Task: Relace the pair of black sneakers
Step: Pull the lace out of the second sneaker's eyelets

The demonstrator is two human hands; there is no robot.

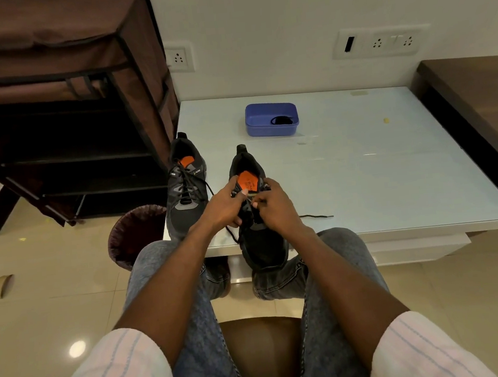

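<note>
Left hand [225,208] and right hand [274,207] both curled, pinching the black lace [317,216] over the near sneaker [262,247], which sits at the table's [392,174] near edge, toe overhanging. One lace end trails right on the tabletop. Second sneaker [185,191], laced, just left. Blue tub [271,119] farther back holds something black.

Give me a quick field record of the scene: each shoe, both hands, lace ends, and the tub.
near sneaker: toe overhanging the white table edge, being laced
far sneaker: on the table's left edge, laced, untied
left hand: pinching lace at the near sneaker's eyelets
right hand: pinching lace on the other side
lace end: trailing on the table, right of the near sneaker
blue tub: further back on the table, a dark coiled item inside, possibly a lace
</note>
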